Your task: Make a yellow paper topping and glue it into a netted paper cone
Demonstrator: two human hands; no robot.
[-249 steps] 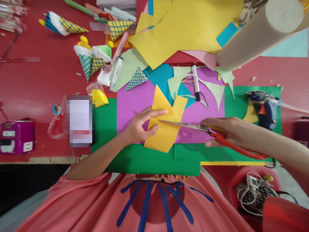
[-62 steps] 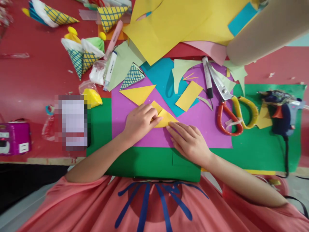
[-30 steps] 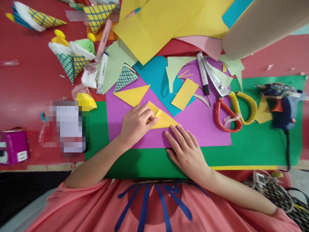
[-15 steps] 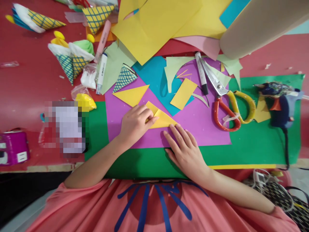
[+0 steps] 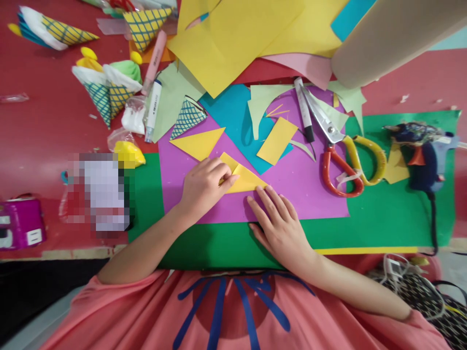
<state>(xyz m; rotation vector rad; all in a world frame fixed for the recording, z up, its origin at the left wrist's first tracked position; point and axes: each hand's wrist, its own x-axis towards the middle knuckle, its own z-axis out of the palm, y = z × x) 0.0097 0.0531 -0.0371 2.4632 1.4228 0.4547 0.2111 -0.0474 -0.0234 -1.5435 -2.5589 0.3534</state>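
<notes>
In the head view my left hand (image 5: 207, 187) is closed in a pinch on a folded piece of yellow paper (image 5: 246, 181); its fingers cover the left end. My right hand (image 5: 279, 221) lies flat with fingers spread, the fingertips touching the paper's right corner. Both rest over a purple sheet (image 5: 310, 199). Just beyond the left hand lies a flat yellow paper triangle (image 5: 200, 142). A small cone with a blue-green lattice pattern (image 5: 188, 118) is behind it. A yellow paper rectangle (image 5: 278, 141) sits to the right, partly on a blue sheet (image 5: 233, 121).
Scissors (image 5: 332, 133) with red and yellow handles lie right of the hands, beside a marker (image 5: 304, 109). Farther right is a blue glue gun (image 5: 430, 163). Finished paper cones (image 5: 105, 82) and a pen (image 5: 153, 109) are at left. A beige cylinder (image 5: 394, 43) stands at the back right.
</notes>
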